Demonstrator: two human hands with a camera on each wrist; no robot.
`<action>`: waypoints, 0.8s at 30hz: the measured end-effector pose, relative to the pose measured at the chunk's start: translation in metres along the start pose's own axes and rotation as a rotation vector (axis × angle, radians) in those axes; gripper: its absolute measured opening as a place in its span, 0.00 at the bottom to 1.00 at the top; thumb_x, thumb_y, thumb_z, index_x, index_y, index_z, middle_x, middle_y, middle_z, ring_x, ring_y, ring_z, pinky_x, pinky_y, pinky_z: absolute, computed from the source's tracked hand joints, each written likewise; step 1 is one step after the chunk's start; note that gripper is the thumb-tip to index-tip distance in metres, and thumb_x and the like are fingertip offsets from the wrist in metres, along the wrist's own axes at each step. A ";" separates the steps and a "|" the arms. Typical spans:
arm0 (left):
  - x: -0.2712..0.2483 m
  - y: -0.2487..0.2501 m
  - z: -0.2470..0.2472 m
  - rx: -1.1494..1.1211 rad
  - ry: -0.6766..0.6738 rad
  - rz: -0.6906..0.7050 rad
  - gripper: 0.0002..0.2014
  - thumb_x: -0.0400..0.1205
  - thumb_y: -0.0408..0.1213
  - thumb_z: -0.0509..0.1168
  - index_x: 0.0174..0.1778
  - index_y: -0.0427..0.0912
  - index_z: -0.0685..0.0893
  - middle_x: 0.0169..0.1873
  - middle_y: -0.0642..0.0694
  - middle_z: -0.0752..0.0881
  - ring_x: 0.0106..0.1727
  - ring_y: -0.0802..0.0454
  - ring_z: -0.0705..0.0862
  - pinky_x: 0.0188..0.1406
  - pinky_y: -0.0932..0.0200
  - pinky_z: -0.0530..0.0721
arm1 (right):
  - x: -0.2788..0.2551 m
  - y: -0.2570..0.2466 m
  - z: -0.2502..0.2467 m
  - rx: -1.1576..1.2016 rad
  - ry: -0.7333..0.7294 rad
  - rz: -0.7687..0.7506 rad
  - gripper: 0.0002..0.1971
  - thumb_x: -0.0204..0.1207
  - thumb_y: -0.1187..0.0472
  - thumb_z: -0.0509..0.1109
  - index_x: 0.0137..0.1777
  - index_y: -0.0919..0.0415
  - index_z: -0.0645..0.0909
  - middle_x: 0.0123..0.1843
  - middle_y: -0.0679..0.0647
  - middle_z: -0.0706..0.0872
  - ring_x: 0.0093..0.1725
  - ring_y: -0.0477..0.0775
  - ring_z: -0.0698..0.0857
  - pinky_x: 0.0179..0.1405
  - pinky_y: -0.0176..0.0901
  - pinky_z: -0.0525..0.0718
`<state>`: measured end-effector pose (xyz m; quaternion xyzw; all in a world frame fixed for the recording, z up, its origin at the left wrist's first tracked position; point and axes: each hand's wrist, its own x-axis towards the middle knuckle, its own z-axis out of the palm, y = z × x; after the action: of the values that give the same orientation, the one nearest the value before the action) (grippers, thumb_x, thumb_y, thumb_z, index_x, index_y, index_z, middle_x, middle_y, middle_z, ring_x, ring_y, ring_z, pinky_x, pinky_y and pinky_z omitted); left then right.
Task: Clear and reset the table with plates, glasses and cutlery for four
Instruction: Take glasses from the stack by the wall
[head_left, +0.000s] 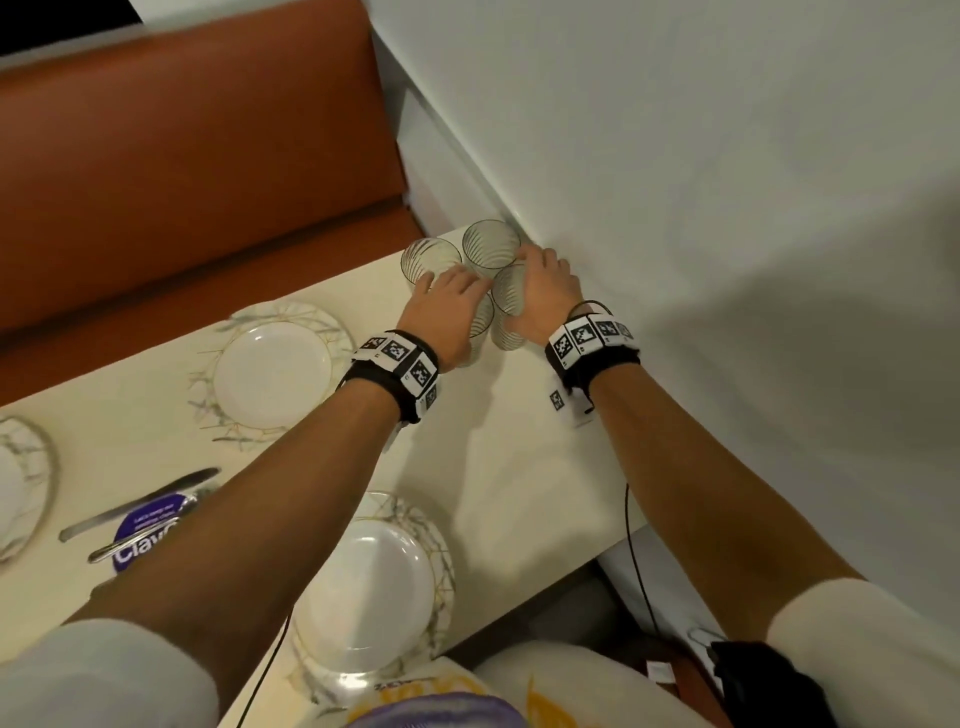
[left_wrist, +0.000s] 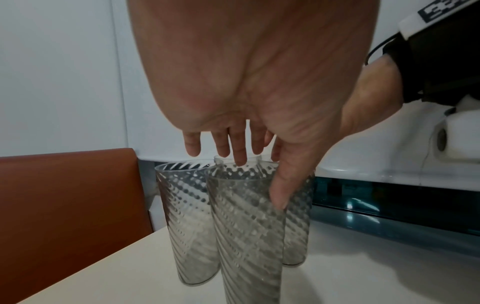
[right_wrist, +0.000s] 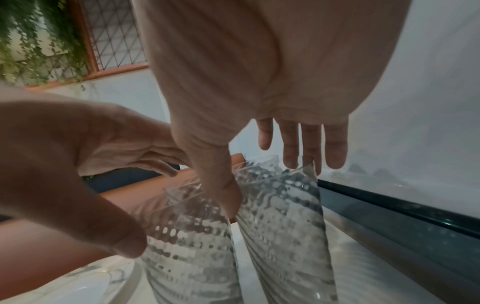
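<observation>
Several clear ribbed glasses stand bunched in the table's far right corner by the wall: a far-left glass, a far glass, a near-right glass and a near-left glass. My left hand hovers over the near-left glass; its thumb lies against the glass's outer side and its straight fingers hang at the rim. My right hand is over the near-right glass, thumb down between two glasses, fingers straight above the rim. White plates sit on round placemats.
A knife and more cutlery lie on a purple disc at the left. A third placemat shows at the left edge. An orange bench runs behind the table; the white wall borders it on the right.
</observation>
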<state>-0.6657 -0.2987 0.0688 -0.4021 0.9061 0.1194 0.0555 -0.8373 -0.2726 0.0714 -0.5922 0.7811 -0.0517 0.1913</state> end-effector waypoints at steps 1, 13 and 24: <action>0.000 0.000 -0.001 -0.003 0.007 0.006 0.49 0.72 0.36 0.80 0.89 0.45 0.64 0.86 0.41 0.69 0.89 0.41 0.62 0.89 0.35 0.54 | 0.000 0.001 -0.001 0.012 -0.003 0.005 0.48 0.62 0.50 0.84 0.79 0.56 0.63 0.74 0.60 0.72 0.72 0.66 0.74 0.69 0.61 0.77; -0.089 -0.021 -0.017 -0.359 0.210 -0.126 0.47 0.67 0.50 0.83 0.82 0.42 0.73 0.73 0.42 0.75 0.72 0.41 0.76 0.71 0.43 0.81 | -0.048 -0.030 -0.011 -0.096 -0.021 0.016 0.51 0.59 0.45 0.85 0.78 0.60 0.63 0.74 0.66 0.68 0.72 0.71 0.70 0.68 0.64 0.78; -0.271 -0.122 -0.013 -0.626 0.361 -0.491 0.41 0.72 0.49 0.83 0.79 0.46 0.73 0.74 0.46 0.65 0.67 0.43 0.82 0.67 0.45 0.86 | -0.138 -0.202 0.014 -0.078 -0.098 -0.215 0.47 0.63 0.44 0.84 0.79 0.57 0.66 0.74 0.65 0.65 0.74 0.70 0.66 0.72 0.60 0.71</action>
<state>-0.3938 -0.1874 0.1135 -0.6174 0.6989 0.2996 -0.2014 -0.6180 -0.1994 0.1531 -0.6812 0.7044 -0.0126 0.1994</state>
